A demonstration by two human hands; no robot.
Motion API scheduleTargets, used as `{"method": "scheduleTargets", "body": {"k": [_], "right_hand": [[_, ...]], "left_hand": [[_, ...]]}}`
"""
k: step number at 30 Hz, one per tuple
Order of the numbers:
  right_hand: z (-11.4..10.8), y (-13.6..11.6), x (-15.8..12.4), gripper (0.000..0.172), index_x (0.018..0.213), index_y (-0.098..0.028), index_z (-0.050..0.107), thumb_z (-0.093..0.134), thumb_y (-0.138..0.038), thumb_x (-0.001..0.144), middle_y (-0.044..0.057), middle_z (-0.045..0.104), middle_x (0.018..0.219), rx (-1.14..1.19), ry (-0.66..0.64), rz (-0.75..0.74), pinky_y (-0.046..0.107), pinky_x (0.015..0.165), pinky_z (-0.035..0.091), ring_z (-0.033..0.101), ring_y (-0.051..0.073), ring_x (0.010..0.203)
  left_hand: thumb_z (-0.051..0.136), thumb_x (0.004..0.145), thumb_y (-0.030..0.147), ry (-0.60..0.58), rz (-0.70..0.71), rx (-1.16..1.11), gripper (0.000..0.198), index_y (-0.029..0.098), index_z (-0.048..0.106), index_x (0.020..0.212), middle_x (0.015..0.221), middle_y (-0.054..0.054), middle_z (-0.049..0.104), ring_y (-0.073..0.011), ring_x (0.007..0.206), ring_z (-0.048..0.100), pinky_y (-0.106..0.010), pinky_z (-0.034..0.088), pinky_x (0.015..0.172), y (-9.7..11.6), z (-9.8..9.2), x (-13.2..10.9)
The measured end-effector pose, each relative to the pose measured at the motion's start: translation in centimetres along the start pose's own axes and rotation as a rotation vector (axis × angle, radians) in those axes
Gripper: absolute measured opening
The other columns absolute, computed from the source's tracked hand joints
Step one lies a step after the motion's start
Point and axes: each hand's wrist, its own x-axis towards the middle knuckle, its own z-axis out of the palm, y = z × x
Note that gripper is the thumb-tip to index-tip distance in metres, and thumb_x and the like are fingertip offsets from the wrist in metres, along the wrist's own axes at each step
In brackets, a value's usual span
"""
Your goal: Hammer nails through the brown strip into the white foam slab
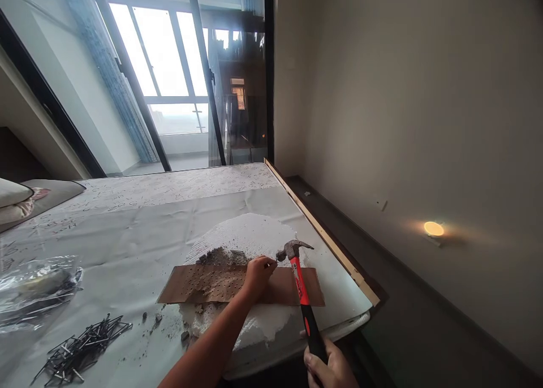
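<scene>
My right hand (328, 368) is wrapped round the black grip of a claw hammer (300, 286) with a red and black handle. The hammer's striking face is close beside the fingertips of my left hand (258, 275). With thumb and forefinger my left hand pinches a nail, mostly hidden by the fingers, above a brown flat strip (292, 286). Many small dots or holes cover the strip's left and middle part. Under it lies a white crumbly slab (250, 229), with grey rubble (218, 257) and a few loose nails (240, 257) behind the strip.
A heap of nails (82, 348) lies at the front left, with a clear plastic bag (38, 292) behind it. A pale sheet (139, 235) covers the surface. A wooden edge strip (326, 238) runs along the right side, with a wall beyond. Folded bedding (25, 201) is at far left.
</scene>
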Motion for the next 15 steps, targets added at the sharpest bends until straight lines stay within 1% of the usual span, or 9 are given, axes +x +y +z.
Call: {"method": "scheduleTargets", "body": {"k": [5,11,15], "right_hand": [[-0.3,0.5,0.1,0.039,0.092,-0.015,0.048,0.060,-0.041,0.065,-0.010,0.042,0.052,0.032,0.037,-0.015,0.019,0.034,0.018,0.029,0.002,0.029],[-0.6,1.1,0.3,0.046,0.097,-0.014,0.050,0.061,-0.044,0.064,-0.008,0.044,0.054,0.032,0.052,-0.034,0.019,0.034,0.018,0.029,0.002,0.029],[-0.6,1.4,0.3,0.044,0.094,-0.015,0.051,0.061,-0.046,0.064,-0.009,0.043,0.052,0.003,0.042,-0.036,0.019,0.035,0.020,0.029,0.002,0.030]], "left_hand": [[0.056,0.071,0.017,-0.023,0.006,0.029,0.015,0.018,0.070,0.069,0.073,-0.003,0.069,-0.0148,0.070,0.060,-0.024,0.043,0.066,-0.5,0.2,-0.1],[0.056,0.073,0.019,-0.046,0.024,0.082,0.015,0.018,0.071,0.070,0.074,-0.003,0.070,-0.0149,0.071,0.061,-0.024,0.041,0.067,-0.9,0.6,-0.5],[0.055,0.073,0.018,-0.029,0.030,0.110,0.016,0.018,0.071,0.070,0.075,-0.004,0.070,-0.0148,0.072,0.061,-0.024,0.041,0.067,-1.3,0.9,-0.5]]}}
